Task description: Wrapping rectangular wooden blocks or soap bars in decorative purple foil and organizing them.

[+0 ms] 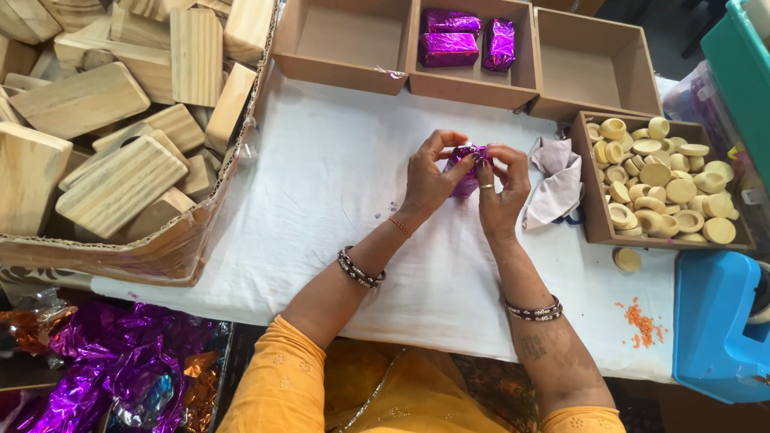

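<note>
Both hands meet over the middle of a table covered in white cloth [321, 184]. My left hand [429, 176] and my right hand [501, 188] together grip a small object wrapped in shiny purple foil [468, 157]. Fingers of both hands press on the foil; most of the object is hidden behind them. A ring shows on my right hand, and bangles are on both wrists.
A cardboard box of pale wooden blocks [120, 120] fills the left. Three brown trays stand at the back; the middle tray [473, 88] holds three purple-wrapped pieces [449, 48]. A tray of round wooden pieces [658, 176] is right, a grey cloth [557, 180] beside it, crumpled purple foil [120, 369] bottom left.
</note>
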